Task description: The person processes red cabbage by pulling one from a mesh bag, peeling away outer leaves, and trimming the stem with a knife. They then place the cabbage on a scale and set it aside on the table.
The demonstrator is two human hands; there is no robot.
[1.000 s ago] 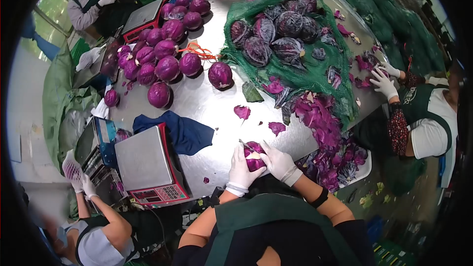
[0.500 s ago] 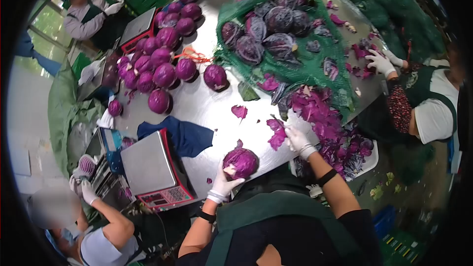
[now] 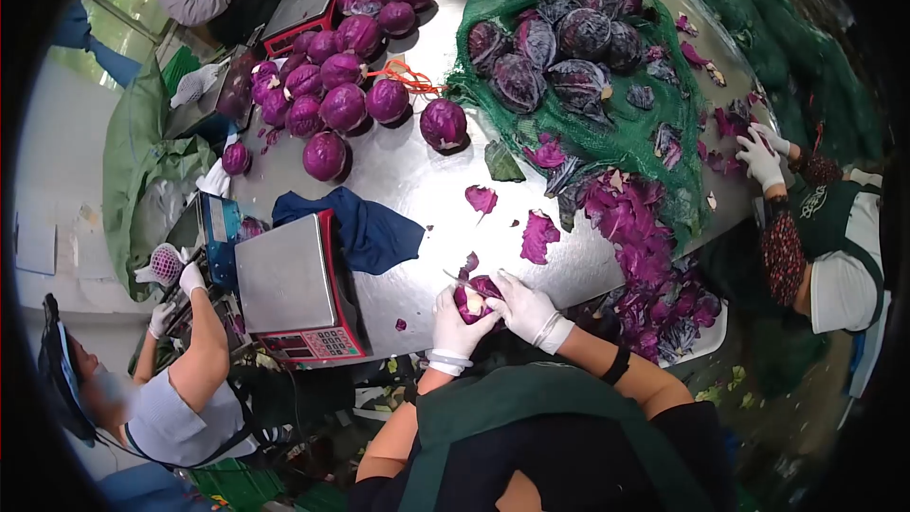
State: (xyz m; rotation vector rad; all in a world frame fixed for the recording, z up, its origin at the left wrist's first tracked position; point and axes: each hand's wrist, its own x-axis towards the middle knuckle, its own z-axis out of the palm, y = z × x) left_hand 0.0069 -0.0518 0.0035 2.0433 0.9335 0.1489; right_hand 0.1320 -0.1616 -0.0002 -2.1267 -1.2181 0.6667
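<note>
A red cabbage (image 3: 471, 301), its pale stem end showing, is held low over the near edge of the metal table (image 3: 445, 228). My left hand (image 3: 461, 330), in a white glove, wraps it from the left and below. From the right, my gloved right hand (image 3: 527, 311) closes on its side, fingers at an outer leaf. A thin dark strip stands out above the cabbage. Loose purple leaves, one ragged leaf (image 3: 539, 236) and a smaller leaf (image 3: 481, 199), lie just beyond my hands.
Peeled cabbages (image 3: 342, 107) cluster at the back left. Unpeeled heads (image 3: 584, 34) lie on a green net (image 3: 654, 123). A leaf heap (image 3: 621, 218) spills toward a white tub (image 3: 711, 337). A red scale (image 3: 289, 275) and blue cloth (image 3: 365, 232) sit left. Co-workers stand around.
My right hand has let go of the ragged leaf, which now lies on the table, and has moved left onto the cabbage. The cabbage has turned, with its stem end up.
</note>
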